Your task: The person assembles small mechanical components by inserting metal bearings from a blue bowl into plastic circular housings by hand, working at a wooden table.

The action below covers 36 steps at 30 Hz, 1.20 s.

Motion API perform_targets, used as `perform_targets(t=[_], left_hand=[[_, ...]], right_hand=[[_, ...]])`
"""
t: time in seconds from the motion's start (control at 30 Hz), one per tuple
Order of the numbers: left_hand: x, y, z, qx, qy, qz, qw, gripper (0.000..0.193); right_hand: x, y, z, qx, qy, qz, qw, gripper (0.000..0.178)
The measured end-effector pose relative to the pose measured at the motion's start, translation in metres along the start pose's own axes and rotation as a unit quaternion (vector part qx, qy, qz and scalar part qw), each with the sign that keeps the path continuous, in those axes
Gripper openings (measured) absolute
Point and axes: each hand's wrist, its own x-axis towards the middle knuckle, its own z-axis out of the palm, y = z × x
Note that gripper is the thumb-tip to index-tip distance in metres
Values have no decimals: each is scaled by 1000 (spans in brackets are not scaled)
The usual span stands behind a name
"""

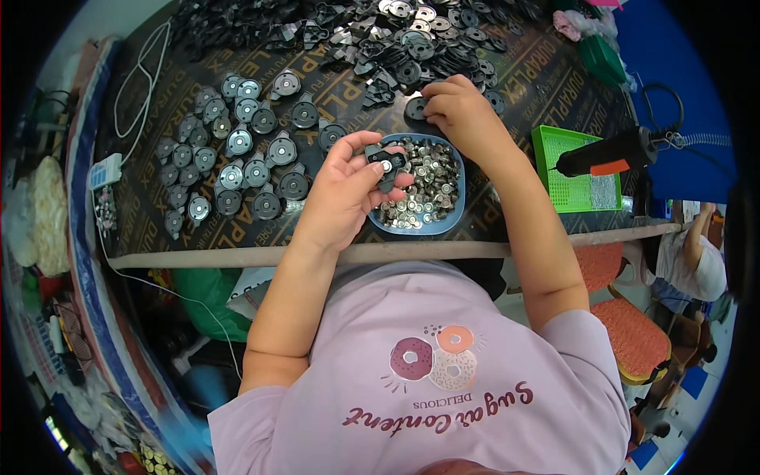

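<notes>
My left hand [342,194] holds a small black plastic part [387,162] with a silver round disc set in its middle, just above the left rim of a blue bowl [455,218]. The bowl is full of small silver metal discs [423,186]. My right hand [463,111] reaches past the bowl and pinches a black round part [416,107] at the near edge of a heap of loose black parts [412,47]. To the left lie several assembled black-and-silver pieces [237,158] in rough rows on the dark table [522,79].
A green tray [558,150] sits at the right with a black and orange power screwdriver [606,154] hanging over it. A white cable [138,87] and a power strip [104,170] lie at the table's left. Another person [697,261] sits at the far right beside an orange-cushioned stool [633,336].
</notes>
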Motion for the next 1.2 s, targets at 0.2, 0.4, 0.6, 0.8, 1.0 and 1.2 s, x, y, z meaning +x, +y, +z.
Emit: perform_targets(t=[0.2,0.4,0.6,0.8,1.0,1.2], left_hand=[[-2,-1,-5,-49,-44,-12,998,43],[1,0,0,-61,-62,-22,996,48],[2,-3,6,-67,-60,-6,996,50],[-2,1,12,-45,-46,-18,998,48],[-4,-2,8,-37,-67,-12,997,44],[-6,-4,4,-11,-66,-14,998,46]], right_hand=[[-18,-3,-6,544,35,283,789,6],[-24,-24,-23,783,6,278,556,4],[-35,-69,-19,542,102,214,806,30],[-33,-89,-23,132,97,-42,986,48],[-35,-90,-21,118,71,-44,990,46],[-36,-90,-22,115,49,-39,991,45]])
